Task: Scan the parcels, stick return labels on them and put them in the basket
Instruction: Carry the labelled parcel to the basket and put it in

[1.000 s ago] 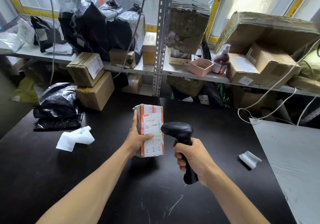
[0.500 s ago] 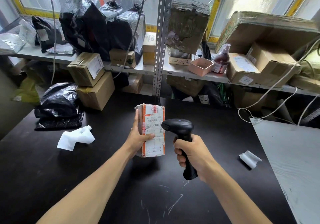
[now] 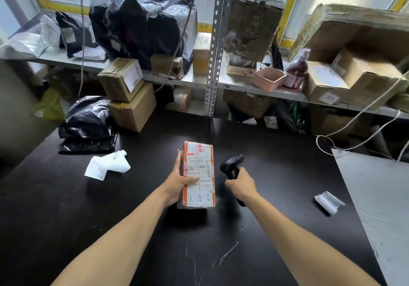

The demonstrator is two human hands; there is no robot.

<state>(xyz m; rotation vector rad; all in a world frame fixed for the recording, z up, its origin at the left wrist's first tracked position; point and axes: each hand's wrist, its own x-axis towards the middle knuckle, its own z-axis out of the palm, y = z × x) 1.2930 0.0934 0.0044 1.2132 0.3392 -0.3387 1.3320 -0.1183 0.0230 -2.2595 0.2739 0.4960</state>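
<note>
Left hand (image 3: 177,184) grips the parcel (image 3: 197,175) mid-frame, right hand (image 3: 241,185) clenches the barcode scanner (image 3: 231,166); aim squarely at the label's barcode.

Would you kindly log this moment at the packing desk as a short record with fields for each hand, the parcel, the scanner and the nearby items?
left hand: left hand grips the parcel by its side, thumb across the label
parcel: upright, held above the black table, white label with orange edges facing the camera
right hand: right hand grips the scanner by its handle
scanner: black, blurred, just right of the parcel, not touching it
nearby: crumpled white paper to the left; small white roll to the right
basket: not in view
</note>
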